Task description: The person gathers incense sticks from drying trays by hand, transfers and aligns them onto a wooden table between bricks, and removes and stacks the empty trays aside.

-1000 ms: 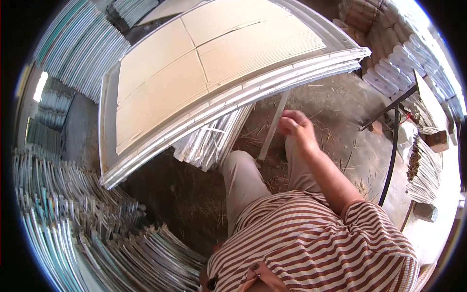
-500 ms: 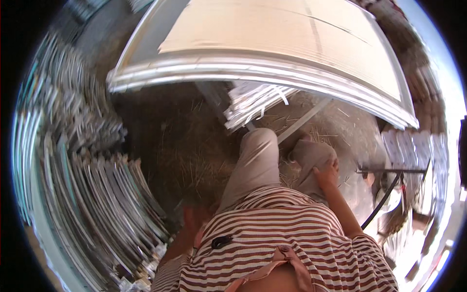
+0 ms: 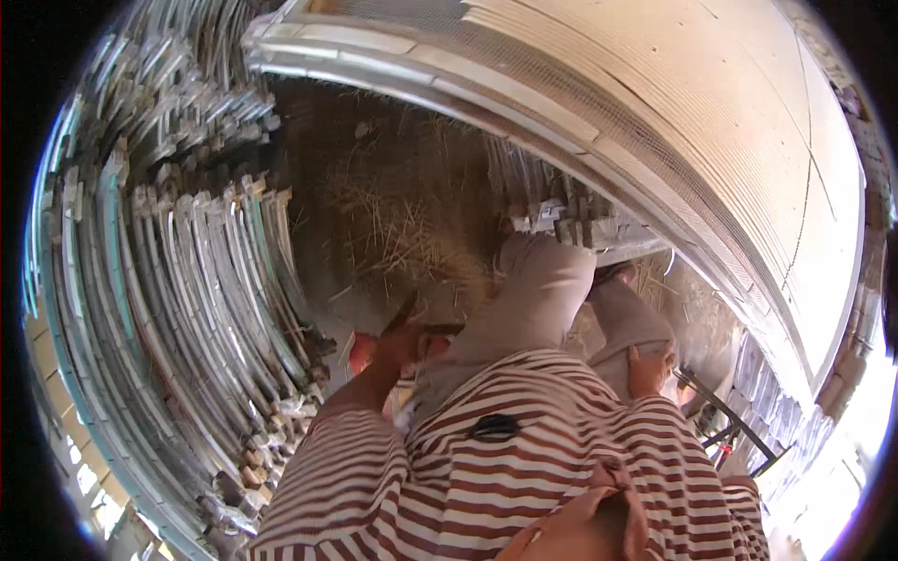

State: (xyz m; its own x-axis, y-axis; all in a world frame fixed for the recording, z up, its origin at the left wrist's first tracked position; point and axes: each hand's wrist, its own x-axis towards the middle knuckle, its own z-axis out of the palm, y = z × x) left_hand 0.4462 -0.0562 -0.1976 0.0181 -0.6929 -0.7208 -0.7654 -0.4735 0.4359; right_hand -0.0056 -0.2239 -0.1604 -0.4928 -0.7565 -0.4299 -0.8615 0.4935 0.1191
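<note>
My left hand is low beside my left thigh, over a red object that it partly covers. Its fingers look curled, and a dark narrow strip juts out just beyond them. Blur hides what exactly the fingers hold. My right hand lies on my right knee with the thumb apart, holding nothing. Ahead and to the right stands a large framed panel with mesh along its edge and a pale corrugated sheet on top.
Rows of long, thin slatted frames stand packed along the left side. Straw bits litter the dark floor. More stacked pieces sit under the panel's near edge. A black metal bar stands by my right knee.
My view has turned, so the panel now lies further right and closer. My left hand has reached forward to the red object. The right hand stays on the knee.
</note>
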